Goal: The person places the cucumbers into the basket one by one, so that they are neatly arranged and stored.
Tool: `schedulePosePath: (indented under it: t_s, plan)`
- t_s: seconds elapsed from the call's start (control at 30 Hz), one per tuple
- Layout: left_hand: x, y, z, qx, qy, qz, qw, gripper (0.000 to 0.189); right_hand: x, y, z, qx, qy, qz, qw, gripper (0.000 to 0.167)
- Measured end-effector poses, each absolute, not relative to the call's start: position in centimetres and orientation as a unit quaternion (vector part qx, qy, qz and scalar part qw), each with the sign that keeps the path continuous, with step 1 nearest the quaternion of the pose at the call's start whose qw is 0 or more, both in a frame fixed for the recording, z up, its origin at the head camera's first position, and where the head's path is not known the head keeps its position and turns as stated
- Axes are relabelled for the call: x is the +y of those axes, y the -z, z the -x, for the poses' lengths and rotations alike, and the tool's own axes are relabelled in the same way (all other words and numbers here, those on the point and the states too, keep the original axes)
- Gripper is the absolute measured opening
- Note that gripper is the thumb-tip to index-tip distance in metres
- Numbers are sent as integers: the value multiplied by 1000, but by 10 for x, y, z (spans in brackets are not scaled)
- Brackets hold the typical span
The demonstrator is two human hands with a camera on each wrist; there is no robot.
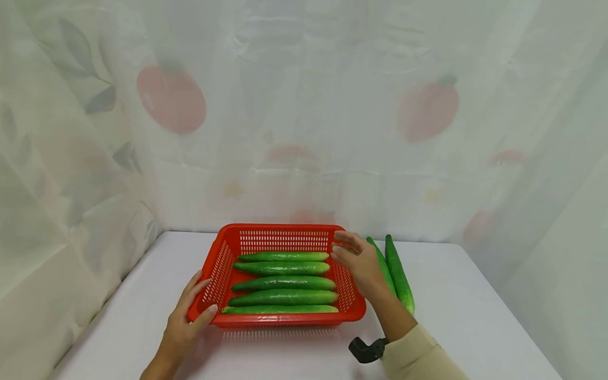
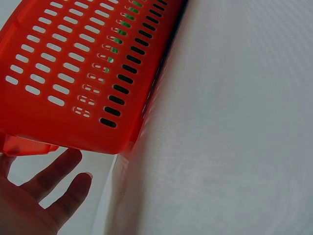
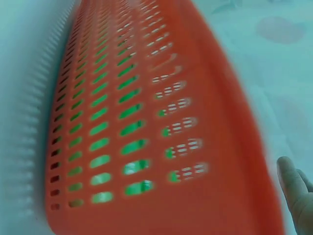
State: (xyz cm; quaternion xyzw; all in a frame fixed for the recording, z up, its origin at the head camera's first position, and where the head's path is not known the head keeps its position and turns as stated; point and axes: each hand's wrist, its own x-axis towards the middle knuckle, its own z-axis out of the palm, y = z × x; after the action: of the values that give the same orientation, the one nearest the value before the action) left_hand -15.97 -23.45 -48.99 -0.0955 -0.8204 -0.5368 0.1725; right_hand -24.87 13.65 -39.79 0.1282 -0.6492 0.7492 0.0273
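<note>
A red plastic basket (image 1: 280, 319) with slotted walls stands on the table, holding several green cucumbers (image 1: 285, 283) laid side by side across it. My left hand (image 1: 182, 319) is at its front left corner, thumb and fingers spread against the rim. In the left wrist view, the fingertips (image 2: 73, 155) of that hand come up to the rim from outside. Over the right rim, my right hand (image 1: 361, 262) hovers with loosely bent, parted fingers and nothing in them. The right wrist view catches only a few of its fingers (image 3: 292, 183) beside the rim.
Two more cucumbers (image 1: 400, 274) lie right of the basket, one partly hidden behind my right hand and forearm. A white cloth covers the table (image 1: 456, 306). Printed curtains (image 1: 304, 105) close off the back and sides. A black device (image 1: 366, 350) sits at my right wrist.
</note>
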Motion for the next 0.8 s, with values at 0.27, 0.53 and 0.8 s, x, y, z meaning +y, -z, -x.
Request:
schedulePosePath:
  t_s: [0.27,0.53,0.8]
  plan:
    - [-235,491,160,-824,531,93,175,52,154,380,235,-693,-703,-151,53,42]
    - [-235,491,160,-829,523,95,176,52,173,362,214,-717,-672,-160,92,41]
    - [-233,488,159,-828,523,91,180,52,193,356,201,-745,-638,-143,134,37]
